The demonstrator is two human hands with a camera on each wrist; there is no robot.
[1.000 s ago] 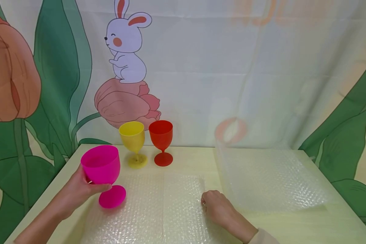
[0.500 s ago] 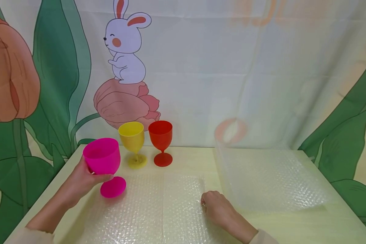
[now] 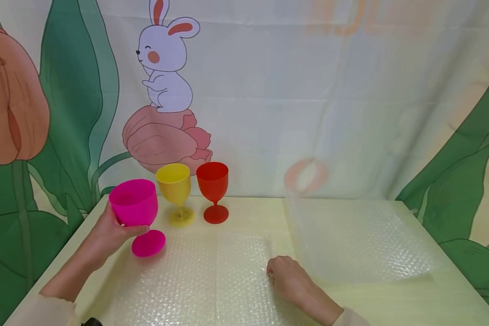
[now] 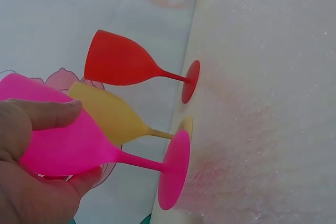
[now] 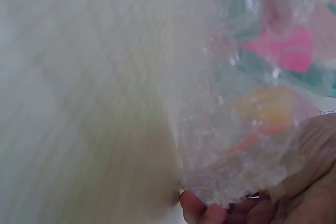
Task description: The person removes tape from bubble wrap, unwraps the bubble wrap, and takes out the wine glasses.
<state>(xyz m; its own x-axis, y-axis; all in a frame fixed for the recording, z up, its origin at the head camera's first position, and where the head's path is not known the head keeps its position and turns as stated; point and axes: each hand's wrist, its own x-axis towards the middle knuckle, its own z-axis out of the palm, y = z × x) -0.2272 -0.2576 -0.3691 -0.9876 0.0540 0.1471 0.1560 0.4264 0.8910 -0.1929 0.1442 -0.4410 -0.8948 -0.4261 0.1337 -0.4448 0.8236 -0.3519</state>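
Note:
My left hand [image 3: 107,235] grips a magenta plastic goblet [image 3: 133,203] round its bowl, thumb on the near side. The goblet is upright, its foot above the far left part of a bubble wrap sheet [image 3: 191,276]; the left wrist view shows the foot [image 4: 174,171] close to the wrap, though contact is unclear. At the sheet's right edge my right hand [image 3: 291,280] has its fingers curled; in the right wrist view the fingertips [image 5: 194,205] pinch the wrap's lifted edge [image 5: 236,171]. Behind stand a yellow goblet [image 3: 174,185] and a red goblet [image 3: 213,181].
A second bubble wrap sheet [image 3: 362,244] lies at the right of the pale tabletop [image 3: 256,213]. A printed fabric backdrop [image 3: 269,90] with a rabbit and tulips hangs directly behind the table. A small dark object [image 3: 92,322] shows at the bottom edge.
My left hand has carried the magenta goblet a little upward in view, toward the back of the table. The right hand has kept its place at the wrap's edge.

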